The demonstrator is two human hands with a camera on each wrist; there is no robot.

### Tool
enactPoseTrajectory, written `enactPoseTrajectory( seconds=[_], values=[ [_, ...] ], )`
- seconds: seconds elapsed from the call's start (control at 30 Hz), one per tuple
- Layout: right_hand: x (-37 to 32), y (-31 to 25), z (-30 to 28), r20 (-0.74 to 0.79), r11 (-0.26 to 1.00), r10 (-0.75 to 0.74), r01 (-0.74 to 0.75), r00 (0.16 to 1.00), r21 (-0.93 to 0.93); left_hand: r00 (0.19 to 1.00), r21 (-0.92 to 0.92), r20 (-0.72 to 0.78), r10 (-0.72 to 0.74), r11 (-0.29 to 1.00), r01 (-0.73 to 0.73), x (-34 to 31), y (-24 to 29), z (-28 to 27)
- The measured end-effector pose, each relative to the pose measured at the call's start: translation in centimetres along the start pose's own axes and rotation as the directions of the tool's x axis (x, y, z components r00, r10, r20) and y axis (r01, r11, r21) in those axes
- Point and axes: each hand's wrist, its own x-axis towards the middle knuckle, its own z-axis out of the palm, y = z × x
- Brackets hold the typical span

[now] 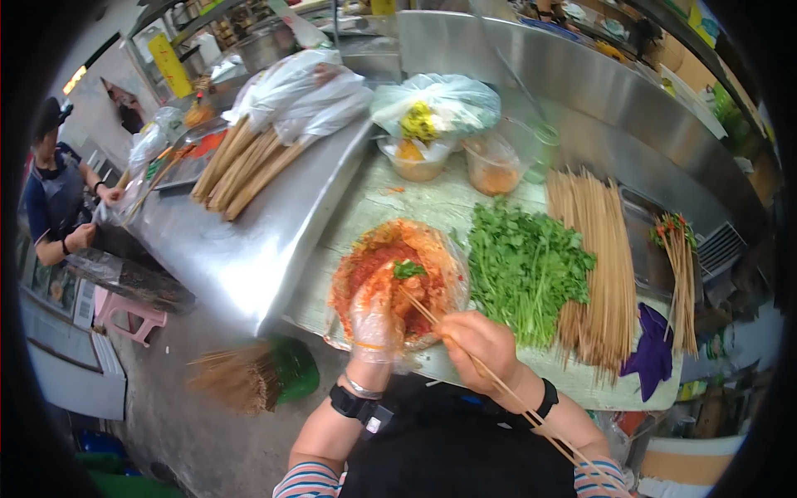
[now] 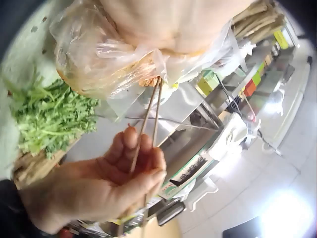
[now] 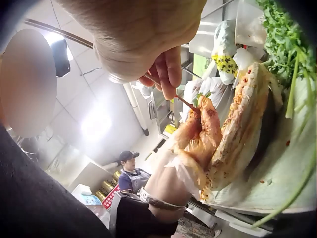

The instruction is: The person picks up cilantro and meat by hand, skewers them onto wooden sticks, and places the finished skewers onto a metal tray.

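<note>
My left hand (image 1: pixel 371 319), in a clear plastic glove, is in a sauce-smeared bowl (image 1: pixel 455 278) of red-coated food (image 1: pixel 365 261). Its fingers pinch a red-coated piece (image 3: pixel 210 121) with a green leaf (image 1: pixel 408 269) showing above it. My bare right hand (image 1: pixel 483 349) grips two thin wooden skewers (image 2: pixel 149 111) between thumb and fingers, and their long ends run back past the wrist. The skewer tips meet the piece at the left fingertips. Glove and sauce partly hide the piece.
Right of the bowl lie cilantro (image 1: pixel 527 274), many bare skewers (image 1: pixel 594 274), a purple cloth-like thing (image 1: pixel 647 353) and filled skewers (image 1: pixel 681 286). Behind stand plastic tubs (image 1: pixel 496 170) and a bag (image 1: pixel 452 100). Bundled sticks (image 1: pixel 249 170) lie on the left metal counter. Another person (image 1: pixel 62 187) stands far left.
</note>
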Motion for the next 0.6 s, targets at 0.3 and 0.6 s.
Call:
enactPoseTrajectory(
  seconds=[0.3,0.6],
  values=[
    [1.3,0.8,2.5,-0.049,0.997,-0.057,0.059,0.997,0.053,0.999,0.038,-0.032,-0.013,0.999,0.014,0.8,0.0,-1.3],
    [0.0,4.8,6.0,-0.201,0.997,-0.063,0.069,0.978,0.023,0.985,0.198,0.163,0.065,0.975,-0.097,1.3,-0.6,-2.2]
  ],
)
